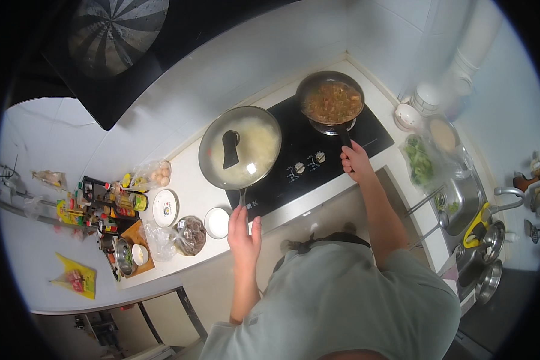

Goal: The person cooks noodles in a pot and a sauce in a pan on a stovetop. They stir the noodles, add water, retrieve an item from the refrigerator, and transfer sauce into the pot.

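My right hand (356, 161) is closed around the black handle of a frying pan (332, 98) on the right burner; brown food with green bits lies in sauce in it. At the left burner stands a larger pan under a glass lid (252, 166) with a black upright knob, pale food showing through. My left hand (245, 229) is at that pan's metal handle, thumb apart and fingers stretched along it; whether it grips the handle is unclear. Both pans are on a black glass gas hob (274, 204) with two control knobs.
Left on the counter are a white bowl (217, 222), a bagged dark food (191, 236), a plate (165, 208), bagged eggs (162, 173), sauce bottles (137, 201) and a cutting board (145, 267). At right are bagged greens (417, 159) and a sink (465, 198). A range hood (175, 31) hangs above.
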Action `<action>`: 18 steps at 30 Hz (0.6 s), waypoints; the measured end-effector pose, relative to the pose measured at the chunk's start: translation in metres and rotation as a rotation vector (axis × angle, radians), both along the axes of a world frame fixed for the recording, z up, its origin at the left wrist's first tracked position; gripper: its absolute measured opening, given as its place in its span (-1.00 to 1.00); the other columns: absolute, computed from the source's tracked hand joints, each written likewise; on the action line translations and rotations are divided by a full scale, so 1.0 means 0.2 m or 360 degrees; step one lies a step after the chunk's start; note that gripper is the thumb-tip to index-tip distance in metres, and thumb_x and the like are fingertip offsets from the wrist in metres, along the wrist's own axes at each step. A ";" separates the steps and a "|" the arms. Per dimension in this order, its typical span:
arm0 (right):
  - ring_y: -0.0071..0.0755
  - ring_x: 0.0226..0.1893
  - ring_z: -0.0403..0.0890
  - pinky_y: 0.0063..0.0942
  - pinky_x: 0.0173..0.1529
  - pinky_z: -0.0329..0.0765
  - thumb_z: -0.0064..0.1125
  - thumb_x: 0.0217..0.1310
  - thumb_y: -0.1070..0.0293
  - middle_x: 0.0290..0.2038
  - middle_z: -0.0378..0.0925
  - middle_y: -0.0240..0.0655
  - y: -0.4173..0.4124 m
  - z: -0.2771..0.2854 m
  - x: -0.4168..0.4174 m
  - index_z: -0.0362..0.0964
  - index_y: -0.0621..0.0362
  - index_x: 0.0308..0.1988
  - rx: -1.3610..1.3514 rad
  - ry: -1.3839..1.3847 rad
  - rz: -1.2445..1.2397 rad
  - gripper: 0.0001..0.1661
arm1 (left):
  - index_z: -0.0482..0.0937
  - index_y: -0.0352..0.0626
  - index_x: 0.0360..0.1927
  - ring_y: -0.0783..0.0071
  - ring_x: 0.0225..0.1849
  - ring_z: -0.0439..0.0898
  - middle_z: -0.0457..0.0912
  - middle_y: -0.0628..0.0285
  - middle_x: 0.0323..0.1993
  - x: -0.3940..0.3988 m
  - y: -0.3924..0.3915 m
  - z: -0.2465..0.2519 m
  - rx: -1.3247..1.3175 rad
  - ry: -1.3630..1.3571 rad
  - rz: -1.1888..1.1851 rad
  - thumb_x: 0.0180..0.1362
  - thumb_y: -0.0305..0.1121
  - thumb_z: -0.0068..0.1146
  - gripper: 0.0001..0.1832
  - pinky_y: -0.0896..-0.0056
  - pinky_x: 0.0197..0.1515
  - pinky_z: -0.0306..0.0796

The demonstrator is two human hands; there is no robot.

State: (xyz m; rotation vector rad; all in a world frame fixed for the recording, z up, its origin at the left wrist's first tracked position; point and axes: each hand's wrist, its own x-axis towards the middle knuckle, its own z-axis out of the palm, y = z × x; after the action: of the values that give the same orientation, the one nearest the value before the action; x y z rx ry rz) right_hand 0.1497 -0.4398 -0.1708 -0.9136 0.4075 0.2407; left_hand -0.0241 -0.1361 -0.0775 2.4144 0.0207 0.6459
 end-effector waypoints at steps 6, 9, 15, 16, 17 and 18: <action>-0.73 -0.80 0.14 -0.73 -0.76 0.05 -0.01 0.26 0.43 -0.63 0.27 -0.51 -0.15 -0.02 -0.07 0.32 0.05 -0.11 -0.0155 -0.0101 0.0113 -0.81 | 0.50 -0.36 -0.04 0.03 -0.06 0.55 0.50 -0.10 -0.01 -0.02 0.03 -0.01 -0.0018 -0.0024 0.0077 0.12 -0.37 0.21 -0.63 0.21 -0.01 0.46; -0.73 -0.79 0.14 -0.70 -0.75 0.05 -0.02 0.26 0.44 -0.62 0.26 -0.51 -0.06 -0.05 -0.01 0.33 0.01 -0.06 -0.0131 -0.0031 0.0089 -0.76 | 0.50 -0.36 -0.05 0.02 -0.05 0.54 0.50 -0.10 -0.01 -0.04 0.03 -0.02 -0.0036 -0.0002 0.0070 0.11 -0.38 0.21 -0.63 0.21 -0.01 0.46; -0.74 -0.79 0.14 -0.72 -0.76 0.04 -0.04 0.27 0.45 -0.62 0.27 -0.51 -0.18 -0.02 -0.10 0.34 -0.02 0.01 -0.0172 -0.0010 0.0122 -0.70 | 0.50 -0.36 -0.04 0.03 -0.06 0.55 0.50 -0.08 -0.02 -0.04 0.03 -0.01 0.0047 -0.0014 0.0132 0.10 -0.38 0.21 -0.63 0.23 -0.02 0.47; -0.74 -0.79 0.14 -0.73 -0.76 0.03 -0.04 0.27 0.44 -0.63 0.27 -0.51 -0.14 -0.07 -0.07 0.35 -0.02 -0.02 -0.0161 -0.0025 0.0059 -0.72 | 0.50 -0.35 -0.04 0.04 -0.07 0.55 0.50 -0.07 -0.02 -0.03 0.02 -0.01 -0.0045 -0.0018 0.0110 0.10 -0.38 0.21 -0.63 0.23 -0.02 0.47; -0.74 -0.79 0.13 -0.73 -0.77 0.03 -0.04 0.27 0.44 -0.63 0.27 -0.51 -0.10 -0.08 -0.03 0.36 -0.02 -0.04 -0.0158 -0.0052 0.0011 -0.75 | 0.50 -0.35 -0.04 0.04 -0.07 0.56 0.50 -0.08 -0.02 -0.04 0.00 0.01 -0.0059 0.0024 0.0112 0.11 -0.38 0.21 -0.63 0.24 -0.03 0.47; -0.74 -0.80 0.14 -0.73 -0.77 0.04 -0.02 0.27 0.42 -0.63 0.28 -0.51 -0.05 -0.06 -0.01 0.36 0.00 -0.14 -0.0119 -0.0039 0.0051 -0.85 | 0.50 -0.36 -0.04 0.04 -0.06 0.55 0.50 -0.08 -0.02 -0.03 0.01 0.01 -0.0044 0.0009 0.0100 0.11 -0.38 0.21 -0.63 0.24 -0.02 0.46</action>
State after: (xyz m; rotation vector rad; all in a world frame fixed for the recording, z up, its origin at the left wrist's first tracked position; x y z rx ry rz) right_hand 0.1476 -0.4490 -0.1823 -0.9961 0.3811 0.2448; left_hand -0.0301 -0.1331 -0.0760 2.3968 0.1074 0.6628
